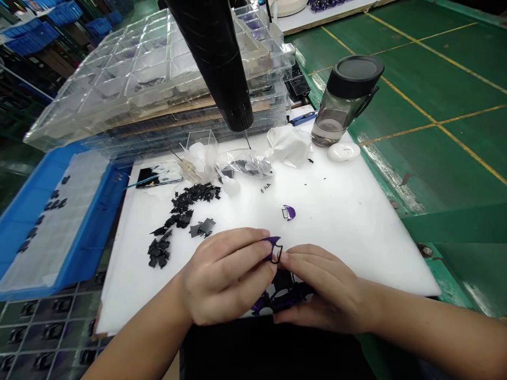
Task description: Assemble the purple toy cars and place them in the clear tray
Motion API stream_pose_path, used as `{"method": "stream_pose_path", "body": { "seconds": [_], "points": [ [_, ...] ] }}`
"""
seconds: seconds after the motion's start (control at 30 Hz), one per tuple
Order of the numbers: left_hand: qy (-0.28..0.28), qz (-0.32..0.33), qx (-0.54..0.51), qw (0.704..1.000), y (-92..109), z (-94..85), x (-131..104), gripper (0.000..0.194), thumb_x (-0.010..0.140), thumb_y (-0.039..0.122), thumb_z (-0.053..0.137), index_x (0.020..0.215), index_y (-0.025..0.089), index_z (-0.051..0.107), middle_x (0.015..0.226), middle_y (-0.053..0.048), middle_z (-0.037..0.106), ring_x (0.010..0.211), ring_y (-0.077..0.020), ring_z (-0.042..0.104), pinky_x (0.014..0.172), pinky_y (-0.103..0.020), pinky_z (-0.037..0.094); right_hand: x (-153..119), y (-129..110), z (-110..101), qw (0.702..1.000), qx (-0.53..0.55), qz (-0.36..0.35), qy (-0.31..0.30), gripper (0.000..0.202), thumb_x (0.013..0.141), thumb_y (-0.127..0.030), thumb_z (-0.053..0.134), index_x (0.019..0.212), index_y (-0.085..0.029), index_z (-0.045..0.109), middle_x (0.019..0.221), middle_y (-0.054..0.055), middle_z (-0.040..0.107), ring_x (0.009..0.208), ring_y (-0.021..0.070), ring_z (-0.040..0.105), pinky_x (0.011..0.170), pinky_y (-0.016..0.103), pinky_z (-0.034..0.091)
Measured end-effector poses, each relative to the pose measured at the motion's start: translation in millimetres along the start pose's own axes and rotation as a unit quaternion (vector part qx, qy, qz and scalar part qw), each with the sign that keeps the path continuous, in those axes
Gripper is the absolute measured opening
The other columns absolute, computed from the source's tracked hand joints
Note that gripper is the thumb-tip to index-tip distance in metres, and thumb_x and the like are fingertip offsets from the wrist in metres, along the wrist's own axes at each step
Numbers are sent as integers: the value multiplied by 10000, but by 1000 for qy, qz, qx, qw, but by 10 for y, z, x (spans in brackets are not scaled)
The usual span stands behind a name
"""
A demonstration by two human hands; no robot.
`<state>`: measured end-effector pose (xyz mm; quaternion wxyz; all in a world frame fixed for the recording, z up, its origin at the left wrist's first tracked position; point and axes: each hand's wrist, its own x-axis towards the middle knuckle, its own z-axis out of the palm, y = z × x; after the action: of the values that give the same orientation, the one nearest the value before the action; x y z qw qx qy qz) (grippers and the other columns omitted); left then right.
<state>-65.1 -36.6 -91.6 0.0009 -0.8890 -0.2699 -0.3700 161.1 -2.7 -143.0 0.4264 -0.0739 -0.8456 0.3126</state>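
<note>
Pinched in the fingers of my left hand [233, 277] is a small purple curved piece with a black frame [273, 249]. My right hand [328, 287] grips a larger purple-and-black part [287, 290] with openings, low in front of me; the hands hide much of it. The right fingertips also touch or nearly touch the small piece's frame. A similar purple piece [289, 212] lies on the white work surface beyond the hands. To the left are a pile of small black parts [196, 195] and a few flat grey pieces [203, 228].
A black powered screwdriver [225, 68] hangs over the white board [340, 227]. Clear compartment trays [146, 68] are stacked behind. A bottle [344, 100] and a white oval case [344, 152] stand back right. A blue bin [67, 258] with black parts sits left.
</note>
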Motion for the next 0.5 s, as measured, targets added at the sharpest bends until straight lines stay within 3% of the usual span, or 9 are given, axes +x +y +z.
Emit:
{"method": "stream_pose_path", "body": {
  "seconds": [0.5],
  "points": [
    [8, -20, -56, 998, -46, 31, 37, 91, 931, -24, 588, 891, 30, 649, 1019, -181, 635, 1062, -331, 634, 838, -442, 641, -18, 3, 0, 1000, -1, -8, 5, 755, 797, -303, 775, 1365, 43, 417, 1093, 195, 637, 1069, 237, 604, 940, 335, 528]
  ]
}}
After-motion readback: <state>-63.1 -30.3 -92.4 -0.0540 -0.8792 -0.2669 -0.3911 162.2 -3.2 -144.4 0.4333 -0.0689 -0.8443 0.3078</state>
